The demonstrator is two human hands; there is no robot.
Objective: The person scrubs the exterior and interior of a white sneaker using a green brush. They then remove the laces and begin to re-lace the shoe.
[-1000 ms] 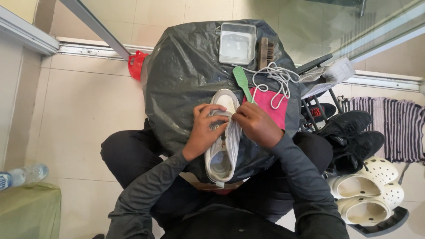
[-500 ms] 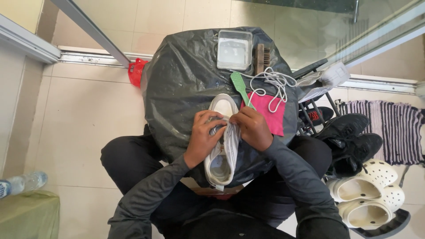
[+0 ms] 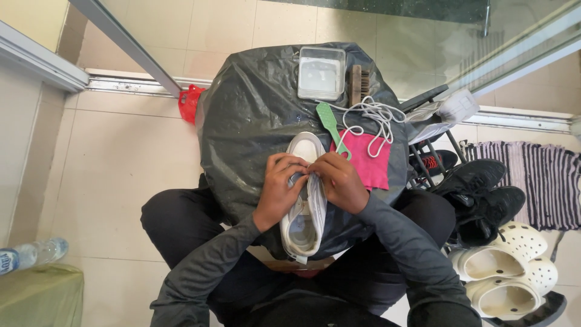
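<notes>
A white sneaker [image 3: 304,218] lies on a surface covered with a black plastic bag [image 3: 254,121], toe pointing away from me. My left hand [image 3: 279,184] grips the shoe's upper from the left. My right hand [image 3: 342,180] pinches the tongue area from the right. The fingertips of both hands meet over the middle of the shoe. Just beyond my right hand lie a pink cloth [image 3: 369,158], a green brush handle [image 3: 333,126] and a loose white shoelace [image 3: 376,116].
A clear plastic tub [image 3: 321,72] and a wooden brush [image 3: 360,84] sit at the far edge. Black shoes [image 3: 478,194] and white clogs [image 3: 505,269] lie on the floor at right, near a striped mat [image 3: 538,181]. A bottle [image 3: 33,253] lies at left.
Both hands have closed in tighter on the middle of the shoe, with the right fingers now over the tongue. The view has shifted slightly.
</notes>
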